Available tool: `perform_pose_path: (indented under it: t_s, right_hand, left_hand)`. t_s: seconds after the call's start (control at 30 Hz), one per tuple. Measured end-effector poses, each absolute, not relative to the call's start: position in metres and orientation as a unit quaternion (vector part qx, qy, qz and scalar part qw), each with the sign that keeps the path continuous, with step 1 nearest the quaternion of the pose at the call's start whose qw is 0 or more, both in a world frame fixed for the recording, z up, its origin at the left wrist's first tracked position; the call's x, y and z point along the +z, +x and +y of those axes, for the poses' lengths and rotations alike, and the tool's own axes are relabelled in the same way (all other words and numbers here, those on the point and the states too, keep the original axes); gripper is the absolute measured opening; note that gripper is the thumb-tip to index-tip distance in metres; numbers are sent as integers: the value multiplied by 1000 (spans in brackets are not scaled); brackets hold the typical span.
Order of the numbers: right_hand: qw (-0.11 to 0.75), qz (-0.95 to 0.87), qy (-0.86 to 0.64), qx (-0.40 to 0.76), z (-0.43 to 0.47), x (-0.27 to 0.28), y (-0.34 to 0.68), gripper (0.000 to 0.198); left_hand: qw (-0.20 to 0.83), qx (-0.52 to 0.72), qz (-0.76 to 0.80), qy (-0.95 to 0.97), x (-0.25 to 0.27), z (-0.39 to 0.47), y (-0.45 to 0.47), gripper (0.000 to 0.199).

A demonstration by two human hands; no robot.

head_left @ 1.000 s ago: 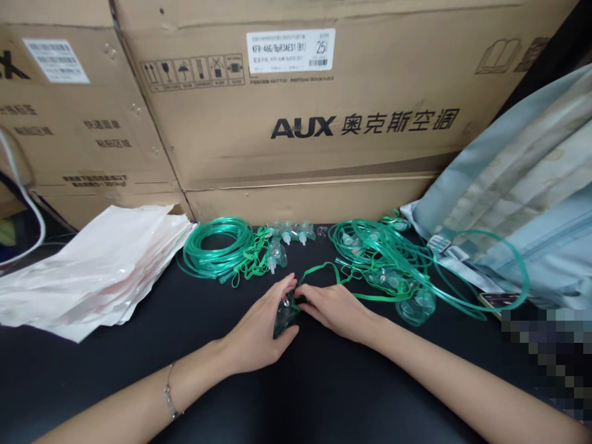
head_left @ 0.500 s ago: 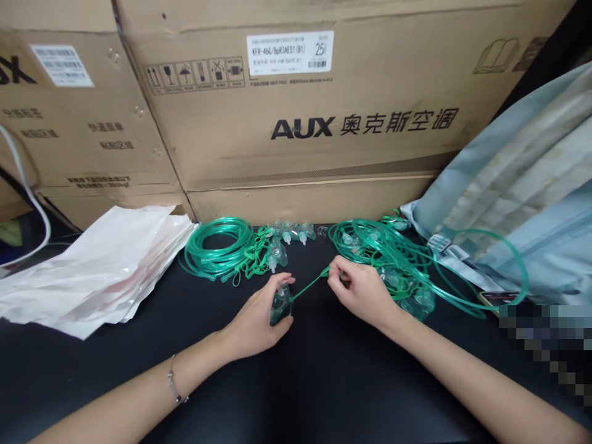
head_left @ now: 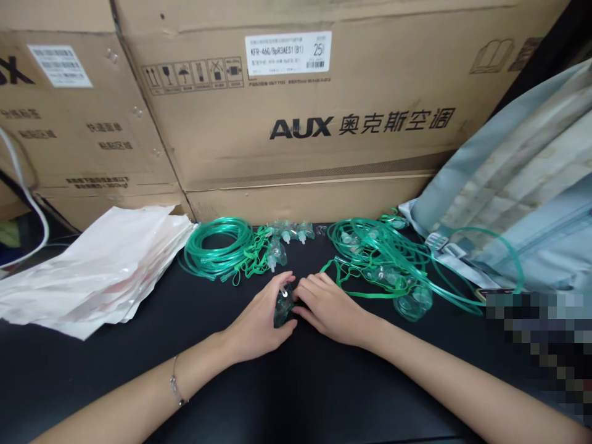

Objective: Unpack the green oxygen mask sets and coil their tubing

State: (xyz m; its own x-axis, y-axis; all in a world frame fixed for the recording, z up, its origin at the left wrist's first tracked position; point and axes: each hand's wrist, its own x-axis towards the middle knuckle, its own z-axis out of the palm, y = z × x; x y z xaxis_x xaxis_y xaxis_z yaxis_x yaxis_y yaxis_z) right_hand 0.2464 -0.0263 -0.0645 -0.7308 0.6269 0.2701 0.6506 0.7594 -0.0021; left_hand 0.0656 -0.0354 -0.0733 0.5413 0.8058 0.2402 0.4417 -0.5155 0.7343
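My left hand (head_left: 259, 317) is curled around a clear green oxygen mask (head_left: 283, 304), low over the black table. Against the mask's right side, the fingers of my right hand (head_left: 328, 306) are pinched together; what lies between them is hidden. A thin green elastic strap (head_left: 370, 296) runs in a loop just behind and right of my right hand. Farther right are several more clear green masks (head_left: 413, 302) with straps and tangled green tubing (head_left: 370, 231).
A coil of green tubing (head_left: 217, 246), bunched green straps (head_left: 259, 253) and small clear pieces with white tips (head_left: 287, 234) stand at the back. White bags (head_left: 102, 265) are stacked left. Large cardboard boxes (head_left: 300, 160) form the rear wall; a light blue backpack (head_left: 522, 185) leans at right.
My right hand has moved left and slightly down to the mask. The strap stretched between my hands no longer shows there; a loop of strap now lies behind my right hand.
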Motion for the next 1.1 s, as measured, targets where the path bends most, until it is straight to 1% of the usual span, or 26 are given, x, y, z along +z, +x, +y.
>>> perform_pose_path:
  t_s: [0.17, 0.27, 0.3, 0.37, 0.43, 0.5, 0.57, 0.63, 0.7, 0.73, 0.77, 0.83, 0.87, 0.93, 1.0, 1.03, 1.1]
  right_hand:
    - [70, -939, -330, -69, -27, -70, 249, 22]
    - [83, -928, -359, -47, -29, -68, 258, 22]
    - [109, -918, -381, -17, -29, -67, 260, 21]
    - [199, -878, -428, 76, -27, -66, 263, 21]
    - [305, -818, -449, 190, -23, -64, 263, 20]
    - [381, -757, -436, 303, -20, -58, 261, 21]
    - [418, -713, -400, 395, -17, -48, 256, 22]
    - [442, -687, -369, 443, -14, -33, 248, 23]
    - [468, -682, -345, 444, -10, -11, 236, 22]
    - [486, -683, -330, 434, -8, 3, 229, 22]
    - [498, -686, -317, 426, -6, 18, 223, 21]
    - [517, -682, -292, 427, 0, 50, 212, 20]
    - [525, -675, -281, 436, 4, 65, 209, 20]
    - [547, -661, -265, 440, 16, 92, 208, 21]
    - [575, -652, -263, 418, 35, 106, 207, 19]
    - [583, -652, -275, 399, 47, 107, 206, 15]
    - [568, -668, -337, 344, 74, 95, 198, 8]
  left_hand:
    - [268, 267, 384, 842, -71, -37, 64, 54]
    - [257, 276, 400, 835, -69, -37, 62, 49]
    - [257, 275, 404, 834, -69, -37, 62, 49]
    - [265, 262, 407, 834, -69, -38, 62, 52]
    - [268, 256, 404, 837, -67, -40, 63, 66]
    - [257, 280, 393, 837, -63, -42, 65, 81]
    - [253, 327, 382, 826, -56, -41, 69, 81]
    - [298, 367, 365, 802, -46, -35, 79, 76]
    - [385, 389, 329, 769, -34, -27, 95, 70]
    - [429, 394, 306, 753, -28, -23, 105, 64]
    - [463, 396, 286, 739, -22, -20, 114, 52]
    - [509, 397, 260, 719, -12, -16, 130, 20]
    - [531, 398, 249, 705, -8, -15, 133, 14]
    - [583, 396, 231, 671, -3, -16, 129, 20]
    - [616, 400, 237, 636, -1, -17, 112, 24]
    - [610, 408, 258, 628, -1, -16, 100, 25]
    - [539, 439, 334, 637, -5, -12, 73, 27]
